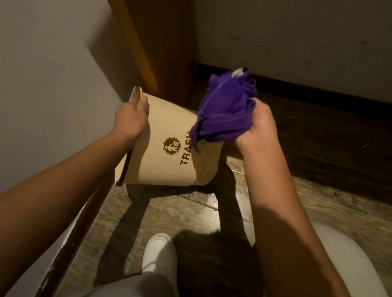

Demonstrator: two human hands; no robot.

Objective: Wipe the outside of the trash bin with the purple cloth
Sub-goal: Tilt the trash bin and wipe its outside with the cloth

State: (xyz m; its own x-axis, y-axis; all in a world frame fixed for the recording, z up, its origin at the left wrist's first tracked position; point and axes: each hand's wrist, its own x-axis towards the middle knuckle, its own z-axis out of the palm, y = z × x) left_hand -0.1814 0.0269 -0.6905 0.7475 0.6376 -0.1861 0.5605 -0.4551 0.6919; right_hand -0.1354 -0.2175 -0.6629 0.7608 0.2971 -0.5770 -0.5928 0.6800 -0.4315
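Note:
A tan trash bin (166, 155) marked "TRASH" with a brown icon is lifted off the floor and tipped sideways, its open mouth to the left. My left hand (131, 117) grips its rim at the upper left, thumb on the outer wall. My right hand (254, 127) holds a bunched purple cloth (223, 110) against the bin's base end at the upper right. A loose fold of cloth hangs over the "H" of the lettering.
A white wall (44, 66) runs along the left, a wooden door frame (152, 39) stands behind the bin. Wood-look floor (185, 208) lies below. My white shoe (160, 251) is at the bottom centre, a white rounded fixture (345, 265) at the bottom right.

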